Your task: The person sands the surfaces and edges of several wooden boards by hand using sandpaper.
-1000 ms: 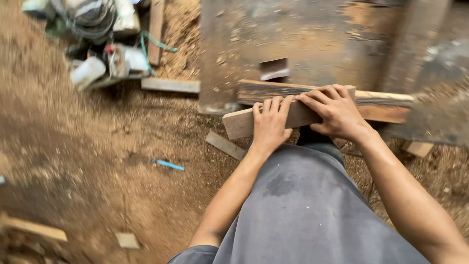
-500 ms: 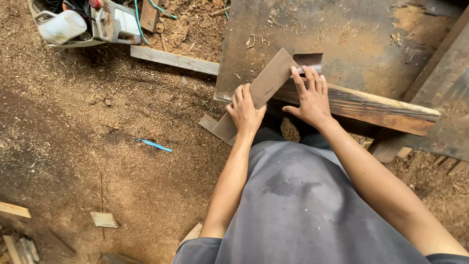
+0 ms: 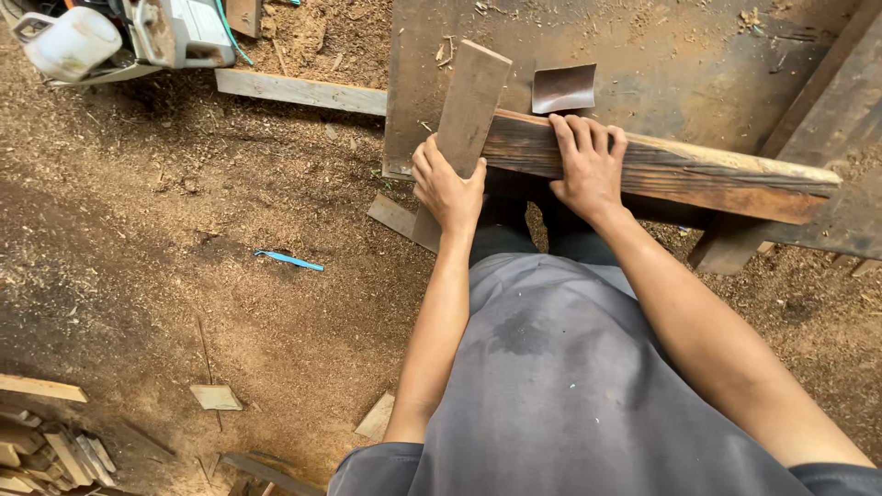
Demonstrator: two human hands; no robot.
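Centre-top of frame: left hand [image 3: 447,186] clamped round the short plank [image 3: 464,124], tilted steeply w/ its top end on the bench [image 3: 698,55], right hand [image 3: 588,170] flat, fingers spread, pinning the long beam [image 3: 661,170] – looks mid-reposition, next needs 1 firm lift.

Soft, even daylight, sharp in the middle

Light is diffuse and bright, with only faint shadows under the forearms and beside the plank [image 3: 464,110]; a curled metal scrap [image 3: 563,88] catches a dull sheen, the white jug [image 3: 69,41] looks slightly washed out, and the corners stretch a little.
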